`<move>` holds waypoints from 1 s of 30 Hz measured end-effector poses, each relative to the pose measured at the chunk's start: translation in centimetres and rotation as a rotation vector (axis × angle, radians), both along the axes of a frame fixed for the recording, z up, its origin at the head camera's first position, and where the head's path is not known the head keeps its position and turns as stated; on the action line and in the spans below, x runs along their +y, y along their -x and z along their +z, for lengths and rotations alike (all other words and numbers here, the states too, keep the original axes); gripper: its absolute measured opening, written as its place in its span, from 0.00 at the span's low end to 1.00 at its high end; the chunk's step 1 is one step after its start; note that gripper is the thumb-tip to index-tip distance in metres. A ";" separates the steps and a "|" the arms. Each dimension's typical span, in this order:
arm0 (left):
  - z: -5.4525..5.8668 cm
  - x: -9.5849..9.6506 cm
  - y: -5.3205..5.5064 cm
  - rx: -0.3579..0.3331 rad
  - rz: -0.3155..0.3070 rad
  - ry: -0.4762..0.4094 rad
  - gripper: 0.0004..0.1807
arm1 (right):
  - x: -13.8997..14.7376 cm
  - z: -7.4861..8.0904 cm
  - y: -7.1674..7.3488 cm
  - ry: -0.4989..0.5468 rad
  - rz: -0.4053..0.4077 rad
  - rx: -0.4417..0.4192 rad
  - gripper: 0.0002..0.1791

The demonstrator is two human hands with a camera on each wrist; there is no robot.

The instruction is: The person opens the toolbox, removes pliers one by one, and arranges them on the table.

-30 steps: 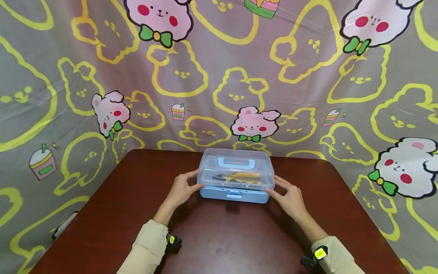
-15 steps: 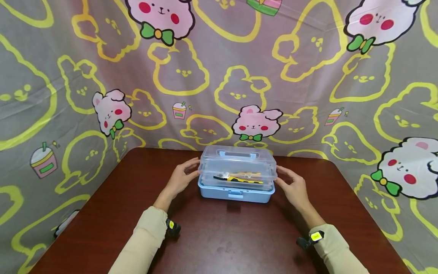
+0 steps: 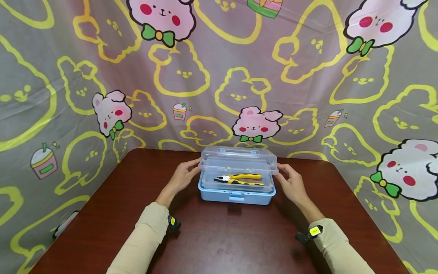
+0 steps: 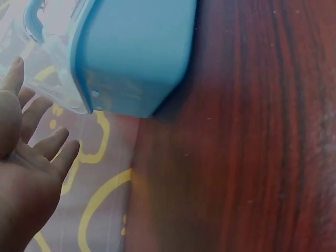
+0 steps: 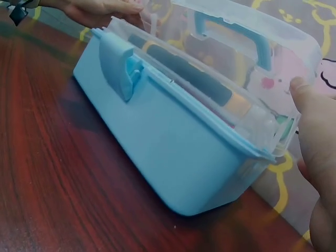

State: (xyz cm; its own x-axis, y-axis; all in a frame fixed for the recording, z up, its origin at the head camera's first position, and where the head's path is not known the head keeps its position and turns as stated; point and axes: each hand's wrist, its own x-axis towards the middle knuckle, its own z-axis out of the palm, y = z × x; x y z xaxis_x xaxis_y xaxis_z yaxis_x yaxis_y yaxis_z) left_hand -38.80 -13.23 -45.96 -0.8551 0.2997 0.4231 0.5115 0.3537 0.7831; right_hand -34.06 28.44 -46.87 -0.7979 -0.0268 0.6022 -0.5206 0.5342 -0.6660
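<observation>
A toolbox [image 3: 219,195] with a light blue base sits on the table, its clear lid [image 3: 236,163] tilted up with the front edge raised. Beneath the lid, a pair of pliers [image 3: 230,178] with yellow and black handles lies on the clear inner tray [image 3: 208,182]. At the lid's left end is my left hand [image 3: 181,177]; the left wrist view shows its fingers spread and the thumb overlapping the clear plastic. My right hand [image 3: 292,185] holds the lid's right end, thumb at the corner in the right wrist view and the other fingers mostly hidden.
The dark reddish wooden table [image 3: 226,243] extends in front of the toolbox and to both sides. A patterned cloth [image 3: 198,76] hangs close behind it. On the box front is a blue latch [image 5: 116,63]. A dark rod-like tool [image 5: 184,71] shows through the clear plastic.
The lid has swung up and back from its closed position, so the pliers now show plainly. Both hands have risen a little with its ends. The blue base stays in place.
</observation>
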 end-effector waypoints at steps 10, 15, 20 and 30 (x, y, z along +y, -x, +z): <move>1.0 0.1 0.3 0.061 0.001 0.022 0.23 | 0.3 1.1 0.1 -0.055 -0.045 0.011 0.11; 1.4 0.1 0.5 0.055 0.016 0.015 0.21 | 0.3 1.7 0.2 -0.083 -0.054 -0.034 0.09; 2.2 0.3 1.1 0.041 0.050 0.029 0.19 | 0.2 2.6 0.5 -0.107 -0.072 -0.036 0.06; 4.0 0.9 2.4 -0.005 0.125 0.001 0.19 | -0.3 4.7 2.3 -0.090 -0.075 -0.108 0.13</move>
